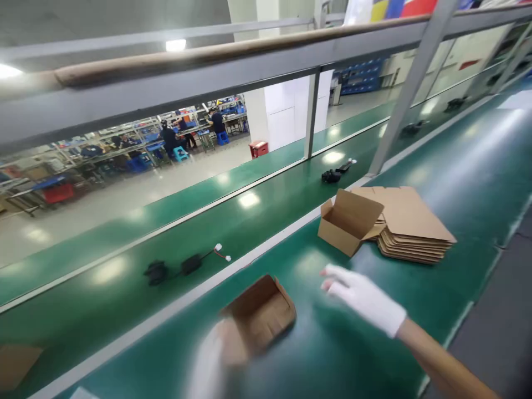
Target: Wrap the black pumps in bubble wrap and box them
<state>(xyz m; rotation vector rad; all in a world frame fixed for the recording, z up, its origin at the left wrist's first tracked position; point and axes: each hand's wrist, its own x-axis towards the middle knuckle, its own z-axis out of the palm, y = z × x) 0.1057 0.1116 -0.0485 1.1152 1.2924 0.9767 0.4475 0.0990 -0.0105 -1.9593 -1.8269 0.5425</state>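
The left hand [208,357], in a white glove and heavily blurred, is at the near left side of an open cardboard box [270,318]; its fingers overlap the box's edge, but I cannot tell whether they are clamped on it. The box sits to the right of those fingers, open side up, its brown inside showing. The right hand [359,293], in a white glove with bare fingertips, is over the green counter [316,368], to the right of the box and apart from it. Its fingers [338,272] are slightly apart and hold nothing.

Beyond the right fingers stands a second open box [343,224], its flaps raised. Touching or just beside that box, farther off and to the right of the right fingers, lies a stack of flat cardboard [411,221].

Across a pale strip [174,310], beyond the left fingers and to their left, a black device [191,265] lies with a cable ending in white connectors [218,247]. Another black bundle [331,176] lies farther off, past the second box from the right fingers. Far beyond both hands, people [168,137] are by workbenches [137,145].
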